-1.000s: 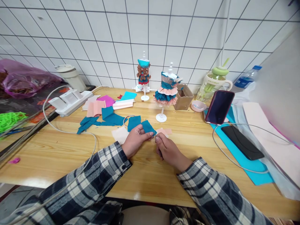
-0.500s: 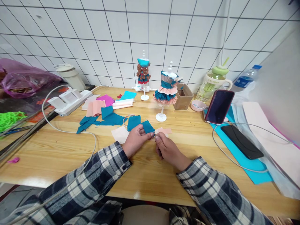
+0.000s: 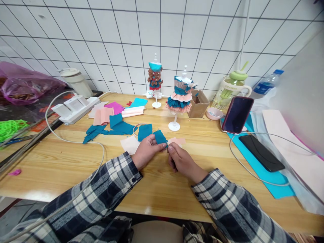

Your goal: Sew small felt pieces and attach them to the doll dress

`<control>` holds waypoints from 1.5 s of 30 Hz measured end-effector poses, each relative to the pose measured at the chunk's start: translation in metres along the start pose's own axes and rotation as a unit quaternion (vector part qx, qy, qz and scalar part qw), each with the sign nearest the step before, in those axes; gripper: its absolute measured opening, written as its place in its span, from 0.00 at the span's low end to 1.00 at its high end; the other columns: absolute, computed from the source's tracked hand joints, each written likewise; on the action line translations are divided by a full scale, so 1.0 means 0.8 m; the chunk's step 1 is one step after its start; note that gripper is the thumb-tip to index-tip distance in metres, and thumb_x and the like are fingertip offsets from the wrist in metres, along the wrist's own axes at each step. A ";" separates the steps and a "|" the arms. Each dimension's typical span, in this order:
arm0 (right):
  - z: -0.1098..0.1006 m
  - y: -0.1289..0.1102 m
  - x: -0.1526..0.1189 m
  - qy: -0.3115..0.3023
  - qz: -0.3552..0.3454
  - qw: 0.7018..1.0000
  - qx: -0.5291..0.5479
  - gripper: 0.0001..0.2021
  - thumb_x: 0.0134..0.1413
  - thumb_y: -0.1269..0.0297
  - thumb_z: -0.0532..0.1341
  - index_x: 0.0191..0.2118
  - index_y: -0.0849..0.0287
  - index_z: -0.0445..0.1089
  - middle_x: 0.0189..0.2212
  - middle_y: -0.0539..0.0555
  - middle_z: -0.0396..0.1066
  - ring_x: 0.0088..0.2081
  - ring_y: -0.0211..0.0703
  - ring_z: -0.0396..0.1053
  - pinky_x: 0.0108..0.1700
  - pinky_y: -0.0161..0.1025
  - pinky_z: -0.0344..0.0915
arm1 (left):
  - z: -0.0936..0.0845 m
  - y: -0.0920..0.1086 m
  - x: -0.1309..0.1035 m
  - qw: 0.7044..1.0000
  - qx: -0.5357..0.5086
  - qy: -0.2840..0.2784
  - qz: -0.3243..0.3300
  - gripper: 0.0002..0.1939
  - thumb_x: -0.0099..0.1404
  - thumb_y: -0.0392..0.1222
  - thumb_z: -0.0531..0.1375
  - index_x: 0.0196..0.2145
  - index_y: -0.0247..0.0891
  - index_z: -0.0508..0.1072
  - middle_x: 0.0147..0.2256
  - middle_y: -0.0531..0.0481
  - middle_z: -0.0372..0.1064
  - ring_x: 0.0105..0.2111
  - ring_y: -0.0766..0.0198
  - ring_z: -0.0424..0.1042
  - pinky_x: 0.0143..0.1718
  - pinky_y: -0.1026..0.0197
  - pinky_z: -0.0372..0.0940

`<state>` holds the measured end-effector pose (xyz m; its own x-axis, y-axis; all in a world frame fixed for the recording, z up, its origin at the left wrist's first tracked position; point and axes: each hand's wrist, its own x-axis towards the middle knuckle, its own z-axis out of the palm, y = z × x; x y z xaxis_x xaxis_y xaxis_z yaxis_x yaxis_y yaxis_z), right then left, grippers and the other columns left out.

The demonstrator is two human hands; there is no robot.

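Note:
A small square of teal crepe paper [image 3: 160, 137] is pinched between the thumb and fingers of my left hand [image 3: 146, 150], tilted just above the table. My right hand [image 3: 181, 160] is closed close beside it, thumb pressed on the index finger at the square's lower right corner. What those fingertips hold is too small to make out. Another teal square [image 3: 144, 132] lies just behind my left hand, with pale pink paper pieces [image 3: 130, 144] near both hands. Behind them, a miniature dress form [image 3: 179, 98] wears a ruffled teal and pink paper dress.
A second dressed form [image 3: 155, 79] stands by the tiled wall. Teal scraps [image 3: 120, 125] and a white power strip [image 3: 76, 109] lie to the left, with a cable [image 3: 103, 152] across the table. A cardboard box [image 3: 198, 105], propped phone [image 3: 237, 114] and flat phone [image 3: 261, 153] are to the right.
Almost nothing differs. Both hands stay at the teal square, with only a slight shift of the right fingertips at its corner.

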<state>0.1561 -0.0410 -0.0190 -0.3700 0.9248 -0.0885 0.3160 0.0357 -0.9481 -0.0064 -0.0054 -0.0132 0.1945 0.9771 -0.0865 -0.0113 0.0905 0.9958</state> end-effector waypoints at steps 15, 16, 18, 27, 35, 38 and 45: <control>-0.003 -0.004 -0.002 0.000 -0.002 1.000 -0.007 0.16 0.64 0.50 0.41 0.34 0.54 0.56 0.16 0.42 0.60 0.14 0.34 0.58 0.20 0.33 0.56 | 0.004 0.011 -0.003 1.000 -0.003 -0.025 -0.005 0.17 0.49 0.44 0.68 0.28 0.37 0.63 0.22 0.57 0.65 0.22 0.70 0.65 0.24 0.67 0.58; -0.004 -0.004 -0.002 -0.002 0.000 1.000 -0.004 0.16 0.64 0.50 0.41 0.34 0.54 0.56 0.16 0.42 0.60 0.14 0.34 0.58 0.20 0.32 0.56 | 0.004 0.013 -0.004 0.999 -0.013 -0.039 -0.006 0.17 0.49 0.44 0.68 0.30 0.36 0.65 0.24 0.56 0.68 0.24 0.69 0.67 0.26 0.67 0.60; -0.005 -0.005 -0.002 -0.006 0.000 1.000 0.002 0.16 0.64 0.50 0.41 0.34 0.54 0.56 0.15 0.42 0.59 0.14 0.33 0.57 0.19 0.32 0.55 | 0.005 0.014 -0.004 0.998 -0.026 -0.051 -0.006 0.17 0.48 0.43 0.68 0.31 0.36 0.66 0.26 0.54 0.70 0.25 0.67 0.68 0.28 0.66 0.62; -0.003 -0.005 -0.003 -0.011 0.003 1.000 0.010 0.16 0.65 0.50 0.41 0.34 0.54 0.55 0.14 0.41 0.59 0.13 0.33 0.57 0.18 0.32 0.55 | 0.002 0.009 0.000 0.999 -0.047 -0.008 0.009 0.15 0.50 0.46 0.67 0.32 0.35 0.71 0.30 0.51 0.73 0.31 0.63 0.70 0.34 0.63 0.63; -0.003 -0.002 -0.002 -0.011 0.015 1.000 0.014 0.16 0.64 0.50 0.41 0.33 0.54 0.54 0.15 0.41 0.59 0.13 0.32 0.57 0.17 0.31 0.55 | -0.002 0.003 0.002 0.990 -0.132 -0.036 -0.027 0.13 0.53 0.44 0.66 0.33 0.34 0.74 0.31 0.49 0.74 0.30 0.63 0.71 0.34 0.62 0.63; -0.003 -0.002 -0.002 -0.012 0.017 1.000 0.020 0.16 0.64 0.49 0.41 0.33 0.54 0.55 0.15 0.42 0.59 0.13 0.33 0.57 0.17 0.32 0.55 | -0.002 0.003 0.002 0.992 -0.121 -0.035 -0.026 0.14 0.52 0.43 0.67 0.35 0.34 0.74 0.31 0.49 0.74 0.32 0.63 0.71 0.36 0.62 0.64; -0.003 -0.002 -0.002 -0.014 0.016 1.000 0.021 0.16 0.64 0.49 0.41 0.33 0.54 0.55 0.15 0.42 0.60 0.13 0.33 0.57 0.18 0.31 0.55 | -0.001 0.003 0.002 0.990 -0.141 -0.016 -0.028 0.12 0.50 0.42 0.68 0.29 0.36 0.71 0.27 0.54 0.73 0.28 0.65 0.70 0.33 0.63 0.64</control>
<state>0.1586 -0.0413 -0.0166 -0.3844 0.9143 -0.1275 0.2916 -0.0107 -0.9565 -0.0066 -0.0037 -0.0108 0.2340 0.9627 -0.1358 -0.2716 0.1988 0.9416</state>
